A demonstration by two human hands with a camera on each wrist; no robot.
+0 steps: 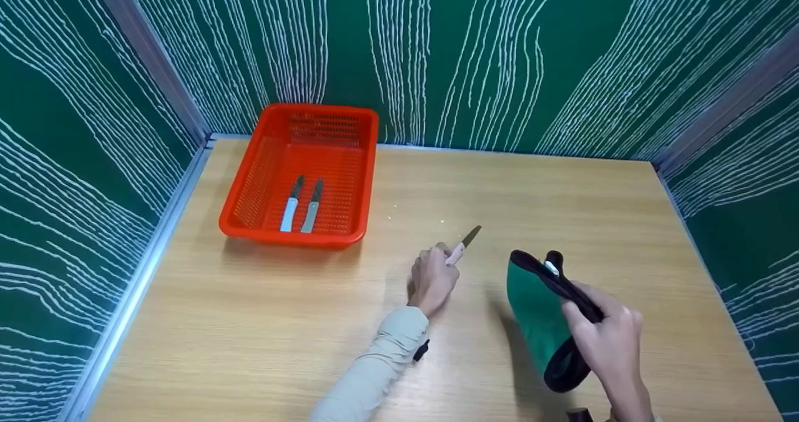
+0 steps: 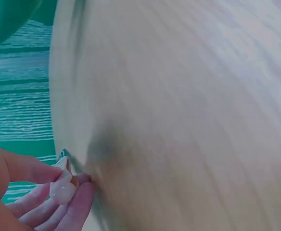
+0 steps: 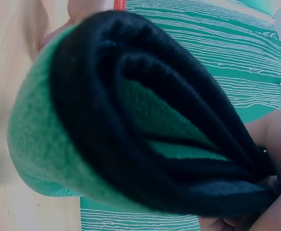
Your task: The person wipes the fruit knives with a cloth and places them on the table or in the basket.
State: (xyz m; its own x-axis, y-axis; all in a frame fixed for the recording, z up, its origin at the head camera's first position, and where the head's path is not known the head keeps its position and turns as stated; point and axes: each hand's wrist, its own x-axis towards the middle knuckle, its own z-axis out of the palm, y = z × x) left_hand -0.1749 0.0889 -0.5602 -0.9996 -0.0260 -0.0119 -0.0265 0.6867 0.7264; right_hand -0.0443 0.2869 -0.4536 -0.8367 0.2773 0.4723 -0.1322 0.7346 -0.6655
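Note:
My left hand (image 1: 434, 278) pinches the pale handle of a small knife (image 1: 472, 236) above the middle of the table, its blade pointing away to the upper right. In the left wrist view, thumb and fingers close round that handle (image 2: 62, 191). Farther right, my right hand (image 1: 608, 334) grips a green cloth (image 1: 534, 309) with black edging, folded over and raised off the table. A small white tag (image 1: 552, 268) shows at its border. Seen from the right wrist, the folded cloth (image 3: 39, 130) fills most of the picture and hides part of the hand.
A red perforated basket (image 1: 293, 237) stands at the back left, holding a knife with a light blue handle (image 1: 289, 215) and one with a grey handle (image 1: 310, 216). Tiny white crumbs (image 1: 442, 221) lie on the wooden table (image 1: 249, 322). Green, white-lined walls (image 1: 349, 47) enclose it.

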